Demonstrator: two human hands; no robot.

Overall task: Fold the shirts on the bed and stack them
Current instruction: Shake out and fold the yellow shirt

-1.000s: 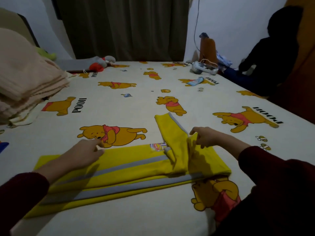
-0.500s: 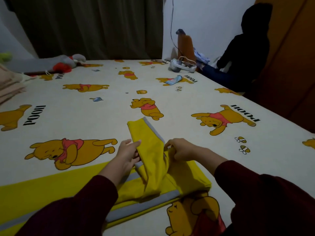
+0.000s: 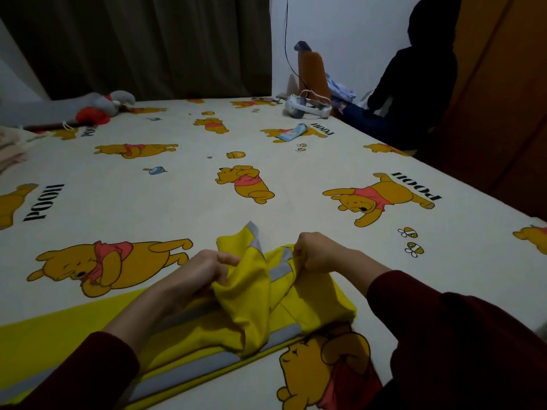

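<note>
A yellow shirt with grey stripes (image 3: 254, 309) lies folded lengthwise along the near edge of the bed (image 3: 183, 196), running off the frame at the lower left. Its sleeve stands bunched up between my hands. My left hand (image 3: 207, 269) pinches the sleeve's left side. My right hand (image 3: 313, 251) grips the cloth at the shoulder on the right side. Both forearms wear dark red sleeves.
The bed sheet is cream with bear prints. A grey and red soft toy (image 3: 103, 106) lies at the far left, a white device with a cable (image 3: 306, 106) at the far right corner. A small blue tube (image 3: 288, 134) lies near it. A person in dark clothes (image 3: 414, 81) sits beside the bed.
My left hand left the shirt's body and took hold of the sleeve. The sleeve, lying flat toward the far side before, is now lifted and bunched. The view swung right.
</note>
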